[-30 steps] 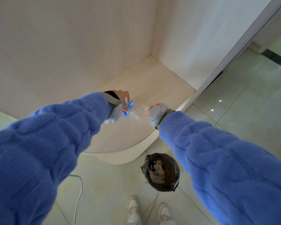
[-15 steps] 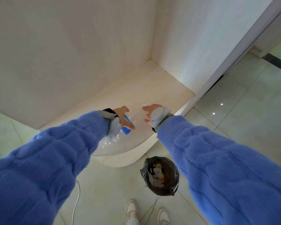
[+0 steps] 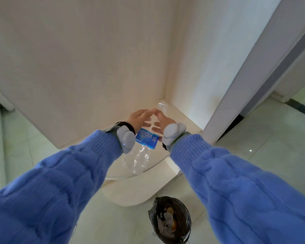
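Note:
A crushed clear plastic bottle (image 3: 139, 155) with a blue label hangs lengthwise between my two hands, above the pale ledge (image 3: 165, 166). Its far end pokes out beyond my fingertips toward the wall corner. Its crumpled near end hangs below my wrists. My left hand (image 3: 138, 118) holds it from the left and my right hand (image 3: 161, 118) from the right. The fingertips of both hands meet over the bottle, and digits show through the clear plastic underneath. Both wrists wear grey bands over blue knit sleeves.
The ledge sits in a corner between two cream walls and has a rounded front edge. A small bin lined with a black bag (image 3: 169, 221), holding rubbish, stands on the tiled floor below it. A white door frame (image 3: 245, 81) rises at the right.
My right hand, off the bottle half a second ago, has come back onto it. The bottle now points toward the wall corner, and both hands have moved farther over the ledge.

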A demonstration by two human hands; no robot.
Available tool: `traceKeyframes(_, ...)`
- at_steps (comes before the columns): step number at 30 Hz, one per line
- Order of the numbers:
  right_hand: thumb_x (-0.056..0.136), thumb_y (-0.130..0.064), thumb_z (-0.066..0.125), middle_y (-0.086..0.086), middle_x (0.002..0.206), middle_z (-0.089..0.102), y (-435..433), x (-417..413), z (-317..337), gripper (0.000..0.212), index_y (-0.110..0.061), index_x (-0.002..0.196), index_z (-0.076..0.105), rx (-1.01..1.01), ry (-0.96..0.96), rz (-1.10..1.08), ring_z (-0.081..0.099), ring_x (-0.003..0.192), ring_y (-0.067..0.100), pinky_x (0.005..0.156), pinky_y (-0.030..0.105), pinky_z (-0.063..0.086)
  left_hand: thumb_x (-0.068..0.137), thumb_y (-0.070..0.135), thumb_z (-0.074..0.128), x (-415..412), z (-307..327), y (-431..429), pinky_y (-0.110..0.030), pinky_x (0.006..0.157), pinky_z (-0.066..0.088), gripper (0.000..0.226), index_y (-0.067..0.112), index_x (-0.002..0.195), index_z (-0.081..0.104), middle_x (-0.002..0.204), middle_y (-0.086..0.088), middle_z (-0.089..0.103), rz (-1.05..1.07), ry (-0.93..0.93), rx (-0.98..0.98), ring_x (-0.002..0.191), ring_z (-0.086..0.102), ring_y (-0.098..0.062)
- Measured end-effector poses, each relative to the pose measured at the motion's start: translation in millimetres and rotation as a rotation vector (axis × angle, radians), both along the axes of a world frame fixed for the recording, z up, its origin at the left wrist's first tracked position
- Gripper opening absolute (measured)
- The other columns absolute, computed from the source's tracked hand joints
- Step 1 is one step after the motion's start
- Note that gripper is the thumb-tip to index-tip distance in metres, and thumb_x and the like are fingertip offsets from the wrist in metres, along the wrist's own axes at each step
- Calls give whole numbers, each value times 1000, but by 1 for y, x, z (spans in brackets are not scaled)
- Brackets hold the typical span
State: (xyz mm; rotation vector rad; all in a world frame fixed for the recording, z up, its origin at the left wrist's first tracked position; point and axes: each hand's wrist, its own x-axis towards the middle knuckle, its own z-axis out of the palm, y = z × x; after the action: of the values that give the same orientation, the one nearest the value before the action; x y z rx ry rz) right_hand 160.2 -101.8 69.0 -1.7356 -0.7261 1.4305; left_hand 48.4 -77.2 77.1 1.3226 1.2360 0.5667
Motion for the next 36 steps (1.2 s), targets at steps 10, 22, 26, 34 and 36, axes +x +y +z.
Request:
traceKeyframes(10,84,-61,47,4,60,51,-50,14,111,55,-11,61,44,106,1,-80,54,62,20,75,31,51,84,63,32,44,99,-61,-40,87,46,62,6,89,56,81,-10,59,151,167,191,79,56,-26)
traceKeyframes(22,57,-69,52,0,45,52,-105,27,217,54,-14,54,51,426,-71,67,52,49,20,67,36,51,77,71,34,48,206,-144,-42,83,50,65,9,87,55,97,-16,68,354,217,576,91,65,-33)
traceKeyframes(26,70,-61,57,3,52,53,-127,29,238,51,-11,59,57,486,-47,111,51,51,20,68,36,51,80,66,37,44,228,-166,-38,75,48,55,13,74,50,84,-11,64,384,242,671,86,64,-32)
traceKeyframes(34,75,-52,61,3,49,56,-164,24,280,48,-10,52,56,610,32,136,54,48,19,76,39,58,89,52,33,41,265,-199,-30,70,36,52,6,94,57,69,-1,54,456,312,854,80,55,-28)
traceKeyframes(36,75,-53,59,0,41,53,-169,22,288,50,-11,48,53,621,-34,125,53,46,19,74,38,58,89,53,32,40,271,-204,-33,71,40,52,7,98,55,73,-2,56,452,315,880,81,58,-29)
